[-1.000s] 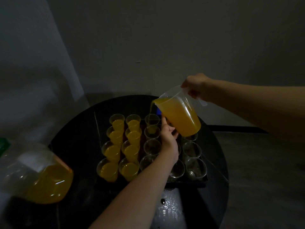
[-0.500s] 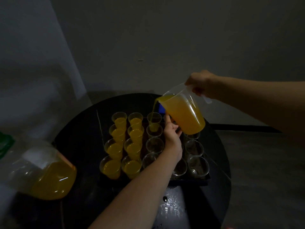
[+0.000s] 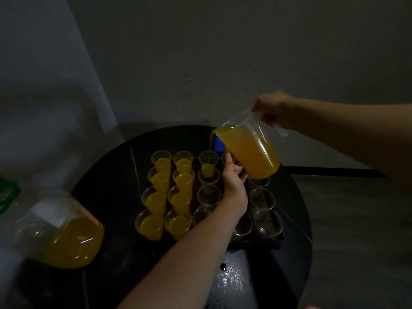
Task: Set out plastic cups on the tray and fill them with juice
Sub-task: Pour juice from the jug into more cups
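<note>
A black tray (image 3: pixel 256 242) on a round dark table (image 3: pixel 107 186) holds rows of clear plastic cups. The two left columns of cups (image 3: pixel 156 197) are filled with orange juice. My right hand (image 3: pixel 274 108) grips the handle of a clear jug (image 3: pixel 252 150), tilted left, and a thin stream falls into the far cup of the third column (image 3: pixel 208 167), which is partly full. My left hand (image 3: pixel 234 186) reaches over the tray and touches the jug's lower side with its index finger raised. The other cups (image 3: pixel 262 198) on the right are empty; my left arm hides some.
A large plastic bottle (image 3: pixel 66 237), part full of juice, stands tilted at the near left with something green (image 3: pixel 6 195) beside it. A blue object (image 3: pixel 219 142) lies behind the jug. The near table surface (image 3: pixel 231 277) is wet. Walls close in behind and left.
The jug has tipped a little further and juice now streams steadily into the third column's far cup, whose level has risen. Both hands stay in nearly the same place.
</note>
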{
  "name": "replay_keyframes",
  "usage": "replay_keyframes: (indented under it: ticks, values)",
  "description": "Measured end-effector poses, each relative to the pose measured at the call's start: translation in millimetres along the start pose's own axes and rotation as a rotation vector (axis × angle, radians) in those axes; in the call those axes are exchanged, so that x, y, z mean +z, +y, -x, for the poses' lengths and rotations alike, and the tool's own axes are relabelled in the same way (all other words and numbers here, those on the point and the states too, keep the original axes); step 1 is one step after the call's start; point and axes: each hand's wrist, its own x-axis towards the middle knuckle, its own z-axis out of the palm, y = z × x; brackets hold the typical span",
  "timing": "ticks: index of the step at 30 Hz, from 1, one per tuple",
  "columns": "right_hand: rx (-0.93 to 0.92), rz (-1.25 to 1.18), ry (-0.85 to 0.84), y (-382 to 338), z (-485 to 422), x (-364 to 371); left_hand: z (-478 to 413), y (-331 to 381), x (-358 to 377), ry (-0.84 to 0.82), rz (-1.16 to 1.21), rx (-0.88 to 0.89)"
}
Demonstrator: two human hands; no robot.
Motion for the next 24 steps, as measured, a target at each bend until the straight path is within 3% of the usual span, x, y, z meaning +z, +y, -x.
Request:
replay_keyframes:
  ticks: [24]
  values:
    - [0.020, 0.001, 0.008, 2.3, -0.6, 8.8, 3.4, 1.0, -5.7, 0.003, 0.065, -0.032]
